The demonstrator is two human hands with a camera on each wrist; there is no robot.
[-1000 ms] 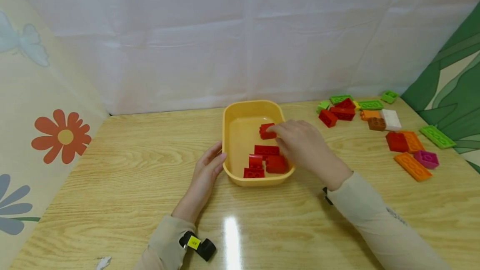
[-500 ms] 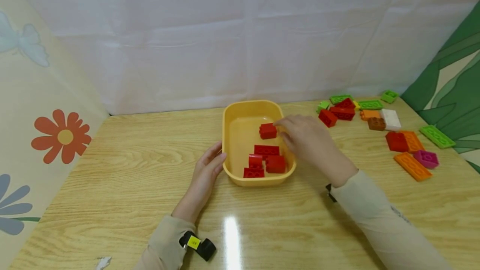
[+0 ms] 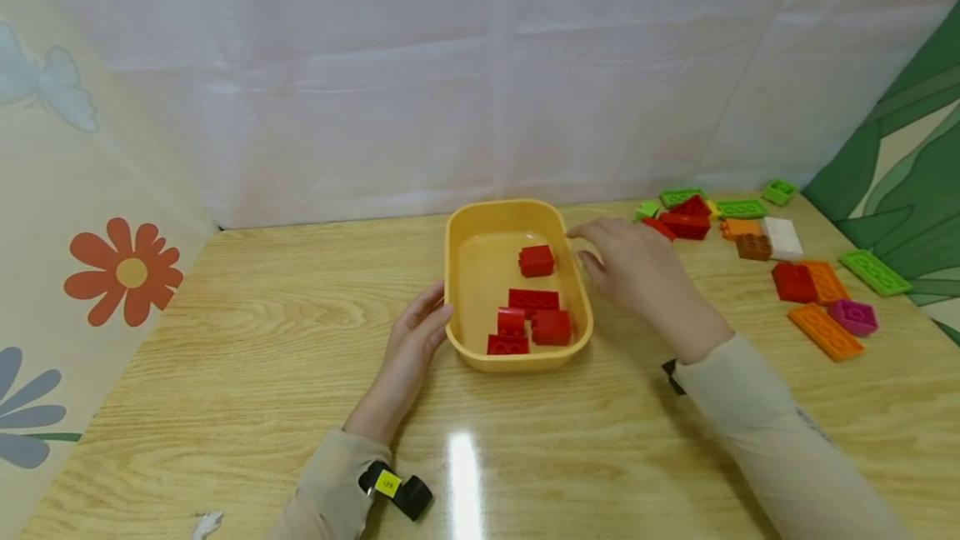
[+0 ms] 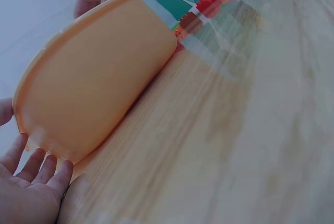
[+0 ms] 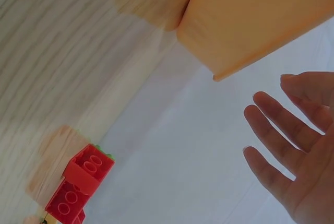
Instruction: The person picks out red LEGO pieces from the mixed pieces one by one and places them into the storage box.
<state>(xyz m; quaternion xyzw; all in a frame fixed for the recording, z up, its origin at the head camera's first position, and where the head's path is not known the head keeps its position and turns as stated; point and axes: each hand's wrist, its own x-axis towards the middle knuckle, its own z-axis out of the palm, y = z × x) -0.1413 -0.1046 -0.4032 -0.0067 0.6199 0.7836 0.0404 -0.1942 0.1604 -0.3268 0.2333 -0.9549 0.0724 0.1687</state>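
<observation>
A yellow plastic bin stands on the table with several red toy bricks inside. One studded red brick lies by itself toward the bin's right wall; the others, such as the red brick, are grouped at the near end. My left hand rests against the bin's left side, fingertips on the outer wall and thumb at the rim. Beside the right rim is my right hand, raised with relaxed, spread fingers and nothing in them, as the right wrist view also shows.
Loose bricks lie at the table's right: red bricks, a white brick, an orange plate, a magenta brick and green plates. A white cloth hangs along the back edge. Painted panels flank both sides.
My right hand has let go of the lone red brick in the bin and moved right, out past the rim. The left hand and bin have stayed in place.
</observation>
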